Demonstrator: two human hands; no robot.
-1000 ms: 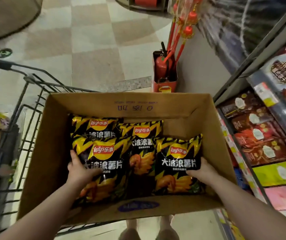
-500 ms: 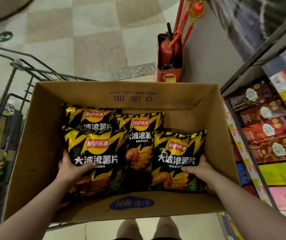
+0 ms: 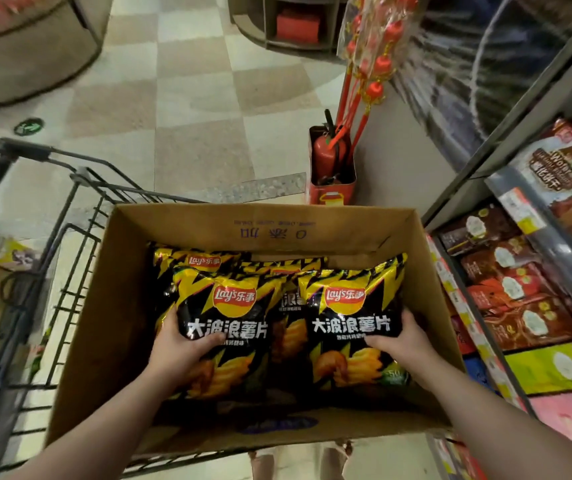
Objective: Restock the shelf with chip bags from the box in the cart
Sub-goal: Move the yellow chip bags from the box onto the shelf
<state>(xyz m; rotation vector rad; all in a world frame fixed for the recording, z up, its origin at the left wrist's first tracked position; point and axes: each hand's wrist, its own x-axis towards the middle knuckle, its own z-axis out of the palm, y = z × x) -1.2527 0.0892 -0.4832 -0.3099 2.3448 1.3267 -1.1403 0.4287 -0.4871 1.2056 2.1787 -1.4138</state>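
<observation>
An open cardboard box [image 3: 111,306] rests on a black wire cart [image 3: 66,258] and holds several black-and-yellow chip bags. My left hand [image 3: 180,344] grips the left front chip bag [image 3: 232,306] by its left edge, thumb across the front. My right hand [image 3: 402,341] grips the right front chip bag [image 3: 350,306] by its right edge. Both bags are raised above the others. A third bag [image 3: 289,327] lies between and below them, and another bag [image 3: 201,259] lies at the back left, mostly hidden.
The shelf [image 3: 519,289] at the right holds brown, green and pink snack packs. A red fire extinguisher in its red stand [image 3: 331,168] sits beyond the box, with red lantern decorations [image 3: 371,64] hanging above. Checkered floor lies ahead.
Both hands have tightened on the two front bags and lifted them up toward me; the bags now cover more of the ones beneath. The view has tilted up slightly.
</observation>
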